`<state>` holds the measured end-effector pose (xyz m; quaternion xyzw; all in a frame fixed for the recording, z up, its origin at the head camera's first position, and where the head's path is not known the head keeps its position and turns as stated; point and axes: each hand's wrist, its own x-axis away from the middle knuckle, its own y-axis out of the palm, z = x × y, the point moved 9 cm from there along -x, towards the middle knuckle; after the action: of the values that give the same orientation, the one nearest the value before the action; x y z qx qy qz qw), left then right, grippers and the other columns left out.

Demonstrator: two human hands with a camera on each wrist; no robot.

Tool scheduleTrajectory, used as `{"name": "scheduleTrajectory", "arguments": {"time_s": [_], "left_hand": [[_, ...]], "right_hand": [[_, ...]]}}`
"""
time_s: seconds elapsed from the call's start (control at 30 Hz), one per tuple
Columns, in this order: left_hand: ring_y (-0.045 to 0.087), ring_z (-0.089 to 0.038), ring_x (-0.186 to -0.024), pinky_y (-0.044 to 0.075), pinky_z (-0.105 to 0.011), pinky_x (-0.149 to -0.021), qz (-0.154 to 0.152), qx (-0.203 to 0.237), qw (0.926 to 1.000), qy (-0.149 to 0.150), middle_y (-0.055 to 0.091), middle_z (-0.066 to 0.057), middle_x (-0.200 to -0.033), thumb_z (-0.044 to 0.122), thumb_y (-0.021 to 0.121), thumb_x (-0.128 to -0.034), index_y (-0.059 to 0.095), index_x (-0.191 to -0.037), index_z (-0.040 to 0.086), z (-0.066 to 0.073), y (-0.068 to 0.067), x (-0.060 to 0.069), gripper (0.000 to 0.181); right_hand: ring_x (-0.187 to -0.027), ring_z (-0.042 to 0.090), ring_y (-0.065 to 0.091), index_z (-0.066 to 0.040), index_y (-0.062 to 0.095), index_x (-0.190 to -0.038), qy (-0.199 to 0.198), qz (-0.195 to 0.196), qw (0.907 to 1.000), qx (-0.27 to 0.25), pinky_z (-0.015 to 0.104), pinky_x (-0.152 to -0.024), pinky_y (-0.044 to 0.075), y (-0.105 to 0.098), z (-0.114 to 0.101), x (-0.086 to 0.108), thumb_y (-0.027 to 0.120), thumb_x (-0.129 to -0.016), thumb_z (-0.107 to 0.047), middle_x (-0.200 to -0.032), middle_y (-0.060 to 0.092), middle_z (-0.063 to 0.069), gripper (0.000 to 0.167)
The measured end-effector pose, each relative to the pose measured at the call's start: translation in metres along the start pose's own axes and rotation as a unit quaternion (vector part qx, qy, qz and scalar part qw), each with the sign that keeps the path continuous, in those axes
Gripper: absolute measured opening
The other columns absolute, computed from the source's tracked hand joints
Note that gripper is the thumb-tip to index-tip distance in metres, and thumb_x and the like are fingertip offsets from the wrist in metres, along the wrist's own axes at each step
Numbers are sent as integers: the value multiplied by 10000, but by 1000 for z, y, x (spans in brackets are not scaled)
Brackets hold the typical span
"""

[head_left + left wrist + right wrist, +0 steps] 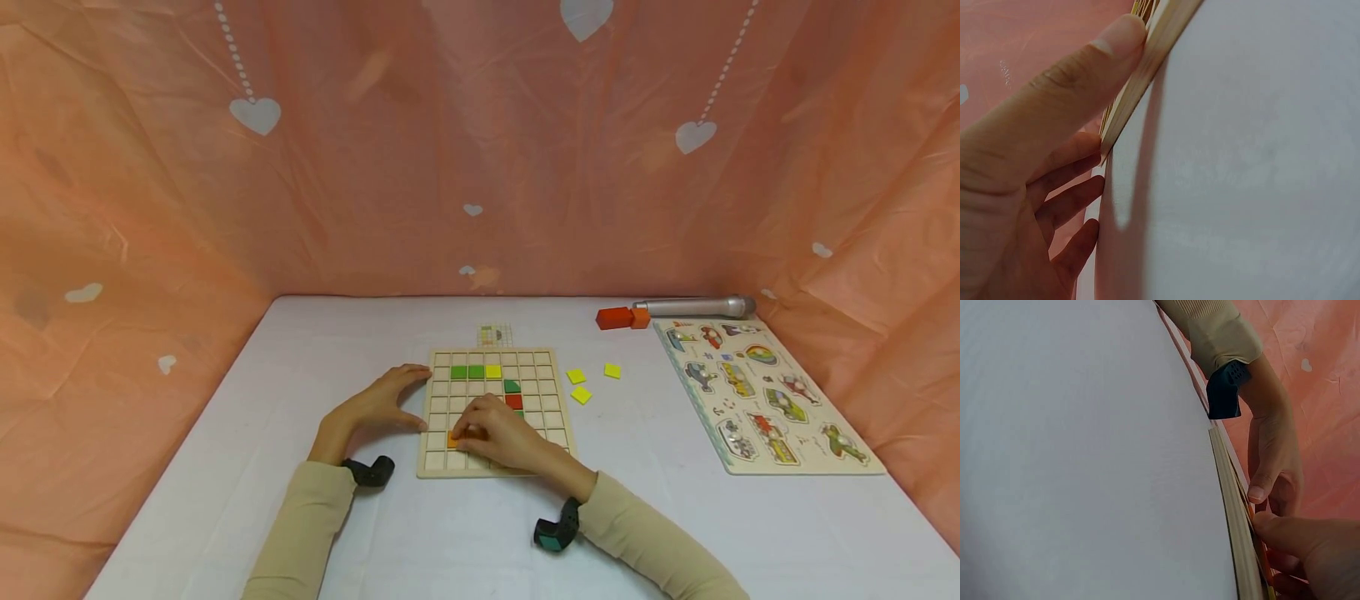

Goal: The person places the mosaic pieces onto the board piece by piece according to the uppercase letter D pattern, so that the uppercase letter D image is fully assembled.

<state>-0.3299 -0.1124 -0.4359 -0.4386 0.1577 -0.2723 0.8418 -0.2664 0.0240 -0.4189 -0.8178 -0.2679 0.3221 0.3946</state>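
A wooden grid board (pixel 438 460) lies on the table, divided into small square cells. Green tiles (pixel 459 372) and a yellow tile (pixel 492 371) sit in one of its upper rows; a red tile (pixel 513 402) and a green rounded piece (pixel 512 387) lie right of centre. My left hand (pixel 382 402) rests along the board's left edge, thumb and fingers spread, with the thumb touching the rim in the left wrist view. With bent fingers, my right hand (pixel 497 432) pinches an orange tile (pixel 452 440) at a lower-left cell. The hand covers several cells.
Loose yellow tiles (pixel 581 395) lie right of the board. A small gridded card (pixel 495 335) lies beyond it. Farther right are a red block (pixel 614 318), an orange block (pixel 640 318), a silver microphone (pixel 693 307) and a picture puzzle board (pixel 757 396).
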Motion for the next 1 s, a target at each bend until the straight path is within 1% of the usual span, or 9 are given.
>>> {"name": "scheduleTrajectory", "arguments": {"time_s": [0.07, 0.13, 0.23, 0.37, 0.53, 0.6, 0.7, 0.8, 1.0], "left_hand": [[303, -364, -1326, 253, -522, -1091, 2, 24, 10000, 19, 374, -182, -1419, 342, 810, -700, 403, -1380, -5, 1, 0, 0, 865], [306, -364, -1324, 255, -521, -1090, 4, 36, 10000, 36, 376, -182, -1418, 337, 812, -698, 406, -1378, -6, 1, 0, 0, 863], [307, -361, -1323, 255, -518, -1091, 4, 24, 10000, 20, 376, -179, -1419, 334, 812, -698, 406, -1379, -4, 1, 1, 0, 862], [300, -357, -1328, 249, -513, -1097, -23, -1, 10000, -52, 370, -175, -1425, 337, 813, -697, 402, -1383, -1, 0, 1, 0, 868], [291, -366, -1333, 240, -516, -1100, -35, -12, 9999, -103, 365, -183, -1430, 338, 818, -691, 400, -1383, -3, 0, 1, 0, 878], [290, -366, -1335, 240, -514, -1101, -32, -20, 9999, -122, 368, -180, -1429, 343, 818, -688, 401, -1383, 0, -1, 0, 0, 880], [292, -363, -1335, 242, -511, -1101, -30, -18, 9999, -139, 374, -175, -1427, 352, 820, -684, 404, -1382, 5, -1, 0, 0, 883], [305, -365, -1326, 252, -510, -1096, -14, -28, 9999, -109, 382, -182, -1418, 349, 823, -680, 407, -1377, -2, -1, 0, -1, 884], [337, -385, -1296, 276, -518, -1080, 30, -158, 9998, 72, 396, -216, -1395, 332, 825, -678, 413, -1358, -37, 2, -1, -1, 877]], "right_hand": [[-967, 86, 488, -171, 709, -955, 24, 16, 10000, -54, 237, -832, 436, -2, 0, 0, 701, -836, -259, -967, 601, -76, 149], [-970, 96, 491, -156, 706, -981, 64, 123, 9998, -170, 247, -829, 443, -8, 2, 1, 696, -843, -244, -992, 595, -63, 164], [-977, 136, 507, -108, 693, -1023, 210, 385, 9979, -481, 255, -816, 487, -22, 9, 2, 681, -858, -195, -1029, 577, -18, 188], [-952, 197, 527, -67, 677, -1062, 477, 688, 9947, -601, 311, -783, 508, -43, 23, 7, 667, -868, -172, -1051, 564, 25, 221], [-916, 283, 569, -16, 673, -1047, 472, 1148, 9909, -531, 398, -763, 535, -72, 41, 16, 695, -834, -99, -1021, 578, 100, 229], [-911, 303, 574, -8, 670, -1043, 522, 1320, 9887, -487, 419, -767, 541, -83, 49, 21, 706, -819, -73, -1021, 583, 110, 236], [-911, 318, 564, -23, 667, -1059, 730, 1472, 9856, -391, 428, -765, 530, -100, 60, 29, 710, -818, -85, -1039, 590, 107, 252], [-898, 308, 571, -40, 662, -1072, 893, 1613, 9827, -176, 426, -751, 532, -113, 73, 37, 716, -815, -99, -1046, 596, 104, 269], [-895, 282, 578, -34, 657, -1089, 1453, 1657, 9754, 62, 423, -745, 533, -127, 98, 53, 722, -809, -98, -1047, 602, 132, 295]]}}
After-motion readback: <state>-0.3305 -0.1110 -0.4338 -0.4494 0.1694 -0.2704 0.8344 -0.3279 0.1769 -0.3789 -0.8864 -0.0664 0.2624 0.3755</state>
